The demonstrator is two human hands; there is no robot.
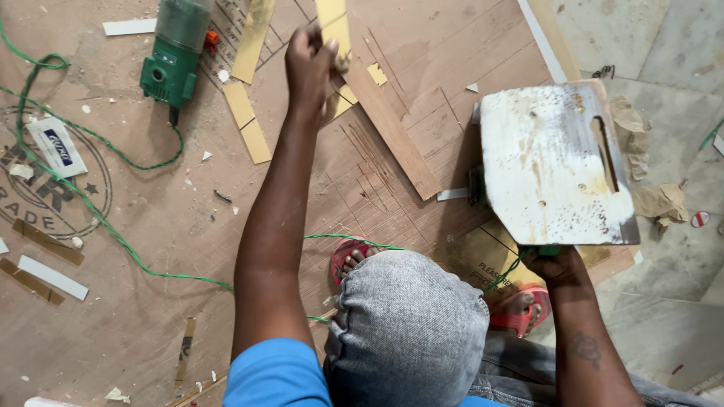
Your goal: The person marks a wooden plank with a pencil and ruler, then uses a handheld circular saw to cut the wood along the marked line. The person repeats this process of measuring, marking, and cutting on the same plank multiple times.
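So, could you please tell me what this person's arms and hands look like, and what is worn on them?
Both hands are bare, with no gloves: the left hand and the right hand. The forearms are uncovered too. A short blue sleeve ends at the left upper arm. A small dark tattoo marks the right forearm. No watch or rings show.

Green power tool (175, 56), green cord (90, 207), pale yellow strip (332, 26), white scuffed saw baseplate (554, 162), red sandals (520, 313), brown plywood (151, 301).

Pale laminate strip (334, 26) raised; saw baseplate (556, 164) (white, scuffed) upturned.
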